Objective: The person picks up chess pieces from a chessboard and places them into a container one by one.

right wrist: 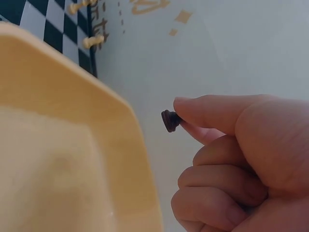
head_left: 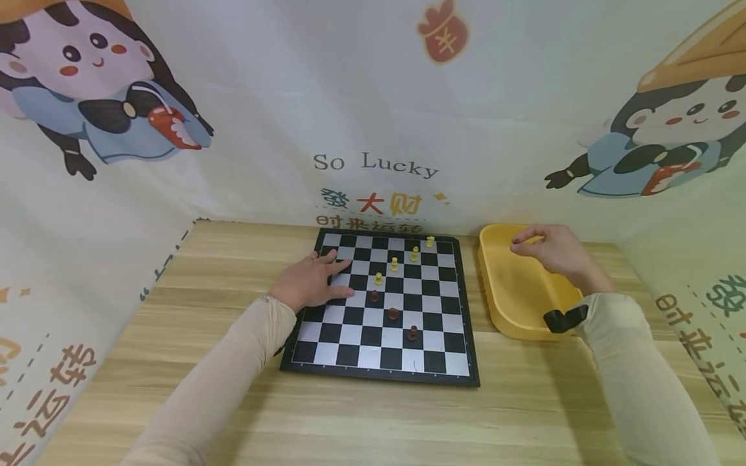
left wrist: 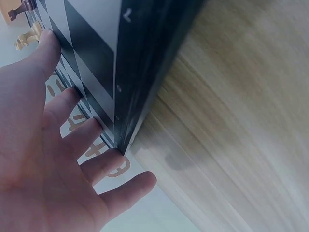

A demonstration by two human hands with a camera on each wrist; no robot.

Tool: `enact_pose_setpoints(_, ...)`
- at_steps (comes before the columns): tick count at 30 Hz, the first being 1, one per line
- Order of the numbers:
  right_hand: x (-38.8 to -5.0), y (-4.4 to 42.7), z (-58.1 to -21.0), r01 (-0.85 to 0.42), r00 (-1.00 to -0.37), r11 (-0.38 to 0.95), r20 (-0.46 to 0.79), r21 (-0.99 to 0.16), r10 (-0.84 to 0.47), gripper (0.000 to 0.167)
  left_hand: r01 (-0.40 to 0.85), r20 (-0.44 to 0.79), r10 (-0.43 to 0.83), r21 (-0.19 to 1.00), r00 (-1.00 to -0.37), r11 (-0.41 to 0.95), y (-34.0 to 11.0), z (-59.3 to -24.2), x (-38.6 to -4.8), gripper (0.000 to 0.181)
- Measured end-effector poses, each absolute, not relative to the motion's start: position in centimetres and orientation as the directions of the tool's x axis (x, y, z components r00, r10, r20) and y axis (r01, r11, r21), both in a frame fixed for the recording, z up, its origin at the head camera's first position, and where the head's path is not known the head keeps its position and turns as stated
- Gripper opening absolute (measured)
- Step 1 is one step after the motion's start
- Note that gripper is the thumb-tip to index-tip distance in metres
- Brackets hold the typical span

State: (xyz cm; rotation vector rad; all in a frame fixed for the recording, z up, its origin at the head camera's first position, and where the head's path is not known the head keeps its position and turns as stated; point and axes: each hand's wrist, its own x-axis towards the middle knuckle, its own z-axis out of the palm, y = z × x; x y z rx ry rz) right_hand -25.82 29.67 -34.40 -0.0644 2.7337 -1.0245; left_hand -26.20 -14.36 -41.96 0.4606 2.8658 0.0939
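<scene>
I see soft, even light overhead, with faint shadows on the tabletop (head_left: 373,424); my wrist views are dimmer, the yellow tray (right wrist: 116,150) softly blurred up close.

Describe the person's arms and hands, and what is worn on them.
The left hand and right hand are bare, without gloves. The left sleeve and right sleeve are long, plain and pale beige, reaching the wrists. A black curved piece sits at the right cuff.

Small dark chess piece (right wrist: 170,121): pinched aloft, base exposed. Checkered board (head_left: 354,316): black-rimmed, lying flat at left.
</scene>
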Motion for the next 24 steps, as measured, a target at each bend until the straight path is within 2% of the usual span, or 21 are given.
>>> enact_pose_setpoints(12, -27.5, 30.3, -36.2, 0.099, -0.954, 0.696, -0.266, -0.711, -0.135, 0.043, 0.291, -0.223, 0.309, 0.111, -0.925, 0.95, -14.3, -41.6, -26.0, 0.079)
enact_pose_setpoints(24, -29.2, 30.4, -37.4, 0.11, -0.949, 0.697, -0.283, -0.708, -0.138, 0.047, 0.291, -0.219, 0.309, 0.11, -0.926, 0.95, -14.4, -41.7, -25.9, 0.078)
